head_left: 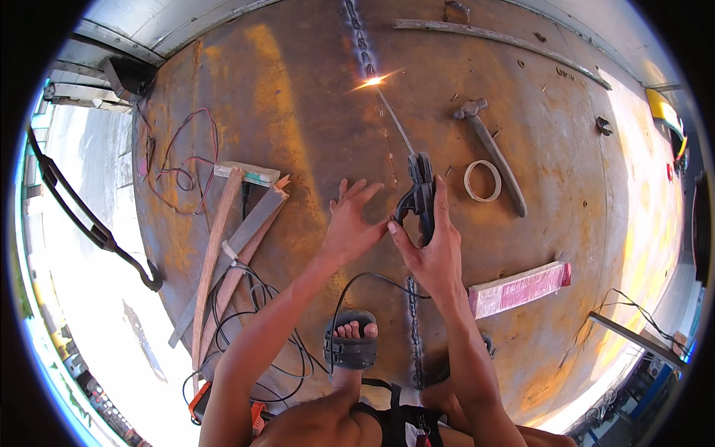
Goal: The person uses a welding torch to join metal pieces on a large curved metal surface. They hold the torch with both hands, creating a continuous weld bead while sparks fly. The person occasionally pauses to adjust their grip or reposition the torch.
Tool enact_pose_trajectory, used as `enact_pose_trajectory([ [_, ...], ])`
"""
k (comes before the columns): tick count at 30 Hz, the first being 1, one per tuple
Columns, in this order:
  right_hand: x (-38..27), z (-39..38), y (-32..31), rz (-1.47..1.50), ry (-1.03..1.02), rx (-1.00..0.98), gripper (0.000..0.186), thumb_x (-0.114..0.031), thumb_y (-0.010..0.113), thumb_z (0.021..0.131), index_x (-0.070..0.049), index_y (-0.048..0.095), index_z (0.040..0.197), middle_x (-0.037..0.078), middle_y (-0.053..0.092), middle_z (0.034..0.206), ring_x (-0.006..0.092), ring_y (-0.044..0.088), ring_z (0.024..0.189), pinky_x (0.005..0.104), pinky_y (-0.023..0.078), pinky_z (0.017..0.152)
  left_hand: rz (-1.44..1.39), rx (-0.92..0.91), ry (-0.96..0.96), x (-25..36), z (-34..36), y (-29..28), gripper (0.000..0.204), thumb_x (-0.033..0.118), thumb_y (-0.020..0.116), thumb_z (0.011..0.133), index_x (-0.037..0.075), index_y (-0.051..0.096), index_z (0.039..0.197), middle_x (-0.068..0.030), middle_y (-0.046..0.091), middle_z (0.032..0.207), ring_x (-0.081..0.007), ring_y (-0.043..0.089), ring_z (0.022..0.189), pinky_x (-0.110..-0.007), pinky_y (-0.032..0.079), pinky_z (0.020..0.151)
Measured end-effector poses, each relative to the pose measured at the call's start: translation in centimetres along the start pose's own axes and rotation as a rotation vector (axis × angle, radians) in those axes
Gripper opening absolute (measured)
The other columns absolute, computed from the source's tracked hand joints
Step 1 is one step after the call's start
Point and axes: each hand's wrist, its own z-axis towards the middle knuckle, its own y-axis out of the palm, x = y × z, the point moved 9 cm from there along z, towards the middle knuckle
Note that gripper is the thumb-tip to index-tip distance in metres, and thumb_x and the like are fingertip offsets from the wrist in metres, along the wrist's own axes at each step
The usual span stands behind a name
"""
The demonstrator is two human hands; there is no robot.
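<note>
From where I stand, the person's right hand [434,249] is wrapped around a black welding clamp [422,195], fingers closed about its grip, with the thumb on the near side and the forefinger stretched along the right side. A thin rod [395,121] juts from the clamp's far end, slanting up and to the left, and its tip meets a bright orange-white spark [372,81] on the rusty metal sheet [298,97]. Beyond the spark runs a dark, lumpy seam [359,37] with a pale edge; another rough seam [415,328] lies close to the person, beside the right forearm. The left hand [356,223] hovers just left of the clamp with its fingers spread wide; its thumb tip comes so near the clamp that I cannot tell whether they touch. A black cable [380,275] curves from beside the sandal [351,354] toward the right wrist. To the right of the clamp lie a pale ring [468,179] and a hammer [495,153], the ring just beside the handle. Nearer the person, right of the right forearm, is a pink-and-white box [519,290]. Over on the left, strips of wood [217,268] lie crossed near tangled black leads [257,298], with a loose red wire [195,159] farther off. A long metal bar [484,31] rests across the far right.
</note>
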Motion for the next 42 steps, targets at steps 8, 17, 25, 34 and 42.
enact_pose_trajectory([
  [8,-0.2,0.1,-0.1,-0.001,0.0,-0.002,0.105,-0.028,0.087,0.098,0.003,0.022,0.175,0.026,0.075,0.132,0.042,0.077,0.121,0.0474,0.061,0.102,-0.005,0.001,0.01,-0.2,0.1,0.1,0.074,0.048,0.086,0.093,0.014,0.065,0.156,-0.0239,0.047,0.173,-0.053,0.022,0.168,-0.077,0.018,0.131],
  [17,-0.1,0.1,0.0,-0.004,0.003,-0.005,0.105,-0.027,0.087,0.098,0.002,0.021,0.176,0.025,0.076,0.132,0.0409,0.077,0.121,0.0471,0.061,0.101,-0.018,0.002,0.009,-0.3,0.0,0.1,0.074,0.047,0.087,0.093,0.014,0.064,0.156,-0.0224,0.047,0.173,-0.054,0.022,0.168,-0.077,0.019,0.131],
  [25,-0.7,-1.1,-1.5,0.118,-0.076,0.131,0.107,-0.024,0.088,0.096,0.001,0.022,0.176,0.017,0.078,0.124,0.0196,0.073,0.092,0.036,0.059,0.081,0.016,-0.03,0.009,0.5,-0.2,0.1,0.093,0.066,0.09,0.084,0.013,0.065,0.156,-0.0278,0.045,0.173,-0.055,0.02,0.168,-0.078,0.017,0.13],
  [34,-2.8,-1.2,-1.4,0.021,-0.171,0.104,0.104,-0.017,0.087,0.094,0.007,0.024,0.174,0.022,0.076,0.13,0.0323,0.079,0.114,0.0391,0.059,0.099,-0.077,-0.061,0.016,0.5,-0.5,-0.3,0.097,0.074,0.086,0.085,0.013,0.064,0.157,-0.0295,0.042,0.174,-0.0546,0.014,0.17,-0.074,0.01,0.134],
  [42,-3.3,-0.7,-1.0,0.015,-0.173,0.121,0.099,-0.018,0.086,0.096,0.008,0.027,0.172,0.022,0.077,0.127,0.0332,0.079,0.115,0.0405,0.06,0.098,-0.019,-0.083,0.023,-0.1,-0.7,-0.5,0.073,0.058,0.078,0.099,0.024,0.06,0.161,-0.024,0.039,0.178,-0.051,0.012,0.171,-0.075,0.014,0.132],
])
